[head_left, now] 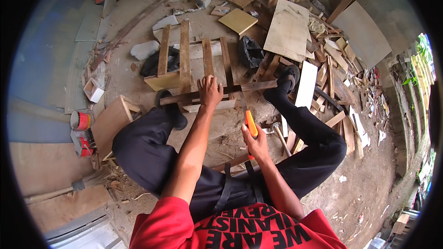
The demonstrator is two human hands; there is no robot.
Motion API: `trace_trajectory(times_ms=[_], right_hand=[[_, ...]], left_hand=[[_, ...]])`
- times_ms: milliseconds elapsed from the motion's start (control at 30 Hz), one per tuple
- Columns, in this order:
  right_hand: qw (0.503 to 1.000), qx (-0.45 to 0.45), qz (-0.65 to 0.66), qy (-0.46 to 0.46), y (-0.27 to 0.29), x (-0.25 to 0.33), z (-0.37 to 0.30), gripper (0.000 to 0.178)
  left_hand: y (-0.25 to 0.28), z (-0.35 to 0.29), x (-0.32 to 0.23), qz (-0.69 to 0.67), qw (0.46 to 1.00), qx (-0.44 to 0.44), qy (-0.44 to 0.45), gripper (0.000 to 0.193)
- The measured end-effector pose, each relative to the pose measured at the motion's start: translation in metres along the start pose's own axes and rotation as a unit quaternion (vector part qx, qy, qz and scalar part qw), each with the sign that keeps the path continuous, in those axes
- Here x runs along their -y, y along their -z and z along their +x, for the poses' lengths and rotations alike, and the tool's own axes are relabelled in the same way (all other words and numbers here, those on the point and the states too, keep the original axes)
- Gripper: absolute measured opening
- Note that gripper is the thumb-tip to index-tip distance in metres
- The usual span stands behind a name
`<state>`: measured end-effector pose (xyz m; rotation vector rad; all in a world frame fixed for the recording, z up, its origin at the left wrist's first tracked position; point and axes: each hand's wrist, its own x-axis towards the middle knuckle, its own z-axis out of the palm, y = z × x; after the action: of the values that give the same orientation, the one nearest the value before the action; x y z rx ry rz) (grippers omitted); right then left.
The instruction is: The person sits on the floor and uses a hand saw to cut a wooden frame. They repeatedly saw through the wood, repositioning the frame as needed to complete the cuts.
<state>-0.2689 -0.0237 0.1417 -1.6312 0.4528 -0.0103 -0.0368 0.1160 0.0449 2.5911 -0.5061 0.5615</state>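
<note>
A narrow, dark wooden strip (184,97) lies crosswise between my feet, over the ends of several upright-looking slats (184,50). My left hand (211,91) is closed on the strip near its middle, fingers curled over the far edge. My right hand (255,142) grips the orange handle of a handsaw (250,123). The saw's thin blade points away from me and meets the strip a little right of my left hand. How deep the blade sits in the wood cannot be made out. My right shoe (288,77) is at the strip's right end.
Scrap wood and boards (288,30) are heaped at the right. Black bags (251,51) stand beyond the slats. A hammer (280,139) lies by my right leg. At the left are red cans (81,121), a wooden box (110,122) and a broom (87,180).
</note>
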Motion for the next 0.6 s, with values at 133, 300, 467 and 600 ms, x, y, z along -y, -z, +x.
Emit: trace_trajectory(times_ms=[133,300,467,600], right_hand=[[0.996,-0.022,-0.087,0.028,-0.001,0.017,0.008,0.053],[0.966,-0.038,-0.245,0.066,-0.014,0.018,0.038,0.062],[0.976,-0.028,-0.215,0.036,0.011,0.098,0.072,0.061],[0.956,0.003,-0.293,-0.004,0.014,0.155,0.092,0.064]], left_hand=[[0.043,-0.004,-0.006,0.010,0.998,0.038,0.056,0.021],[0.099,-0.029,0.016,0.050,0.984,0.125,0.113,0.032],[0.171,0.024,0.002,0.179,0.967,0.181,0.004,0.035],[0.230,0.052,-0.014,0.408,0.881,0.204,-0.128,0.032]])
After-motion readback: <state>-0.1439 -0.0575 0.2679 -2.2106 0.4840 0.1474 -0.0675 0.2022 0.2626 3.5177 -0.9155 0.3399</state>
